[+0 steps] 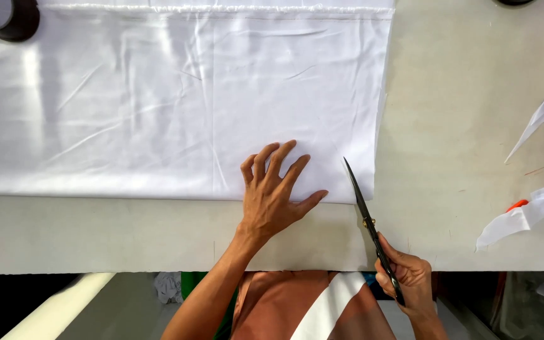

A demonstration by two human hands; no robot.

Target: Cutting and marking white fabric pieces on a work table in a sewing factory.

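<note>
On the pale desk (473,94), the left hand (272,189) lies flat and released on the white fabric (158,94) near its front edge — the right hand (407,277) clenches black scissors (366,217), blades best kept low and aligned at that right edge.

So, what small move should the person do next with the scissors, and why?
Probably slide the scissors forward. The right hand holds them closed, tip at the near edge of the white fabric, which the left hand presses flat.
</note>
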